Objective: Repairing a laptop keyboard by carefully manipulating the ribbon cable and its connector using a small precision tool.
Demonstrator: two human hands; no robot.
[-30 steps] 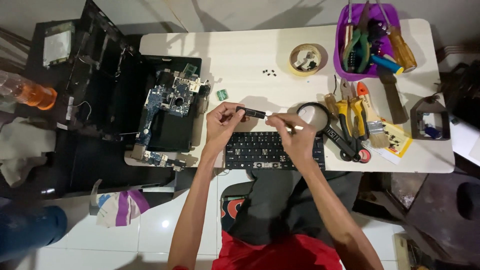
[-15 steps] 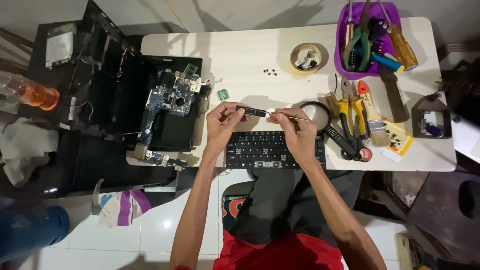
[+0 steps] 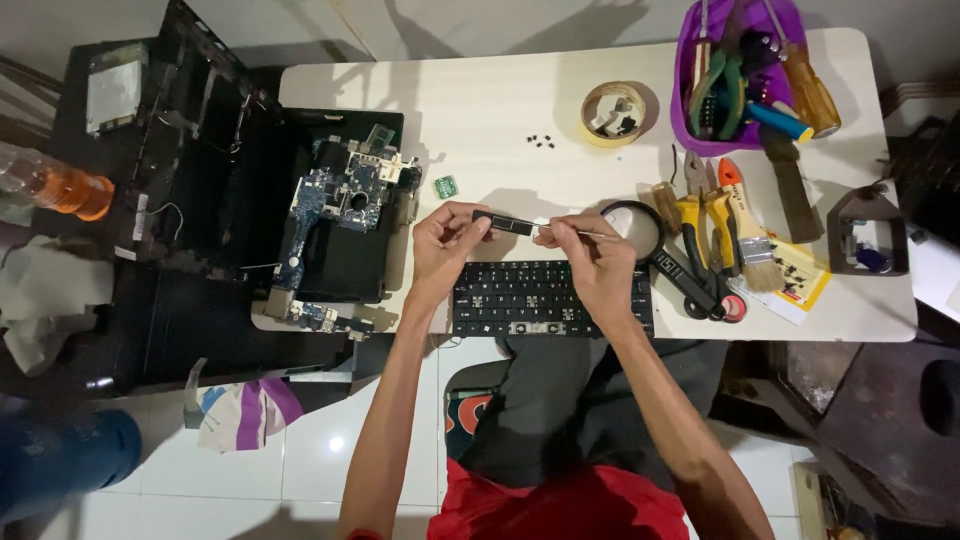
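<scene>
Since the earlier frames the right hand (image 3: 598, 262) has shifted slightly, its thin metal tool (image 3: 580, 232) now lying nearly level instead of tilted; the left hand (image 3: 445, 242) stays put. In the head view, the left hand is closed in a pinch on a small black component (image 3: 503, 222), a flat, narrow strip held just above the table (image 3: 480, 120). Its long axis runs left to right, the free end pointing toward the right hand. The right hand's fingers are closed around the tool, whose tip reaches toward the strip. Just below both hands lies a black keyboard (image 3: 550, 298). Right of the right hand sit a magnifying glass (image 3: 640, 225) and pliers (image 3: 700, 225); left of the left hand is an opened laptop with a blue circuit board (image 3: 335, 200). A tape roll (image 3: 612, 112) lies beyond the hands.
</scene>
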